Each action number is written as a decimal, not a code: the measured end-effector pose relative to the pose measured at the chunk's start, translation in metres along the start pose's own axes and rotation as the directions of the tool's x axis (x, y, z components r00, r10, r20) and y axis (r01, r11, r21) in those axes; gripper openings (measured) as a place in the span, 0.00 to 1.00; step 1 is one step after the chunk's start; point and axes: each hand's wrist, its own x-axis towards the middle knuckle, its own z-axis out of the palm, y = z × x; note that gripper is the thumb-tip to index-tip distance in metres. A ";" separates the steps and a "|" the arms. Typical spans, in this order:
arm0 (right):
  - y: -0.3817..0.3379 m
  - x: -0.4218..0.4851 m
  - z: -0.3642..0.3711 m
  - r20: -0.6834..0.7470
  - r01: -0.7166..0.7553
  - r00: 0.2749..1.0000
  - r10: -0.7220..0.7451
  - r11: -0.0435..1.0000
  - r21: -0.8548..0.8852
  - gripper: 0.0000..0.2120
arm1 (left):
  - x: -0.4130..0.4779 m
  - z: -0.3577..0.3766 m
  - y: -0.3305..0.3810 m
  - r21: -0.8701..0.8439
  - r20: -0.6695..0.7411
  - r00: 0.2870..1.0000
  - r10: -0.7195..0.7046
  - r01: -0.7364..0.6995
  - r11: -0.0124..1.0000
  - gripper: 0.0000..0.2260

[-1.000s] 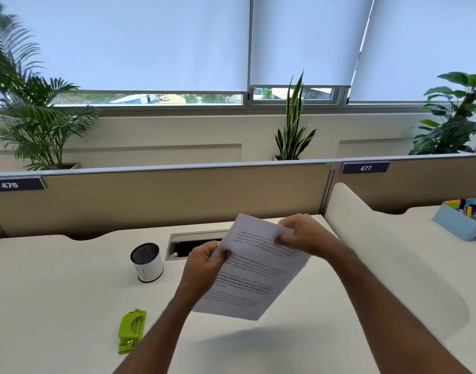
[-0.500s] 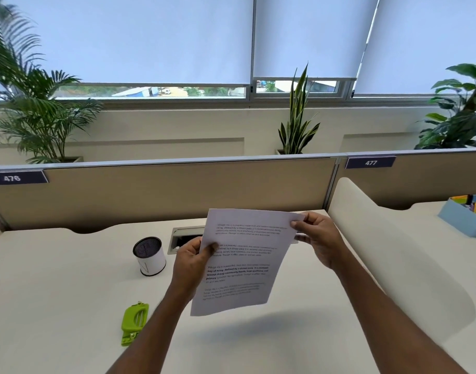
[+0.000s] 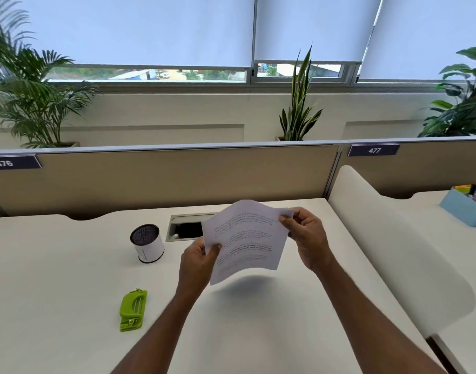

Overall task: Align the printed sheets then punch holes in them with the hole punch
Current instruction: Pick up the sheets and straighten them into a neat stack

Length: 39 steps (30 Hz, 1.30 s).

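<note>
The cup (image 3: 147, 247) stands on the desk (image 3: 56, 279). The hole punch (image 3: 133, 310) lies in front of the cup. The cable opening (image 3: 187, 230) is right of the cup, and the sheets (image 3: 246, 238) are held above the desk, further right.

White sheets (image 3: 247, 238) carry black print; the punch (image 3: 133, 310) is lime green; the cup (image 3: 147, 247) is white with a dark mesh top; the desk (image 3: 56, 279) is cream.

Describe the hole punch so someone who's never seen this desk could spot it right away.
On the white desk, look near the front, left of the person's left hand. Below the round white mesh-topped cup lies the flat lime-green plastic hole punch, the only brightly coloured thing on this desktop.
</note>
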 end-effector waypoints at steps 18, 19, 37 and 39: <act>0.066 -0.019 -0.013 -0.027 -0.282 0.955 0.294 0.882 -0.378 0.08 | 0.009 0.012 -0.016 0.062 0.042 0.993 -0.110 0.108 0.992 0.06; 0.068 -0.020 -0.016 -0.048 -0.276 0.959 0.280 0.877 -0.393 0.07 | 0.010 0.012 -0.014 0.052 0.054 0.992 -0.113 0.110 0.993 0.06; 0.127 -0.045 -0.033 -0.236 -0.644 0.765 0.599 0.724 -0.247 0.12 | 0.001 0.034 -0.071 0.175 -0.013 0.904 -0.428 0.423 0.889 0.05; 0.133 -0.046 -0.033 -0.299 -0.644 0.765 0.570 0.696 -0.319 0.10 | -0.001 0.039 -0.078 0.285 0.001 0.916 -0.400 0.383 0.879 0.02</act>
